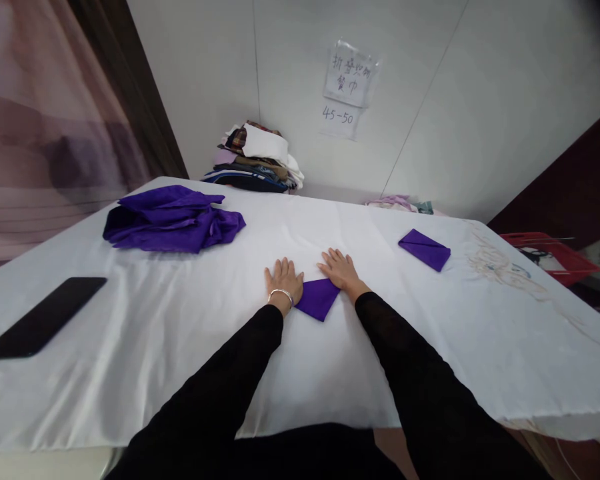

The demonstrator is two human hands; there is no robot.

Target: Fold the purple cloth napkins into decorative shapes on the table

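A folded purple napkin point(318, 299) lies flat on the white tablecloth in front of me, one corner pointing toward me. My left hand point(285, 283) rests flat at its left side, fingers spread, a silver bracelet at the wrist. On its right side presses my right hand point(341, 270), palm down with fingers stretched out. Both hands cover parts of the napkin's edges. Farther right is another folded purple napkin point(425, 250), shaped like a neat packet. A loose heap of purple cloth point(170, 220) sits at the back left.
A flat black slab point(45, 317) lies at the left of the white-covered table point(180, 373). Stacked clothes point(257, 160) stand behind the table by the wall, below paper signs point(349, 77). Beyond the right edge is a red basket point(555, 257).
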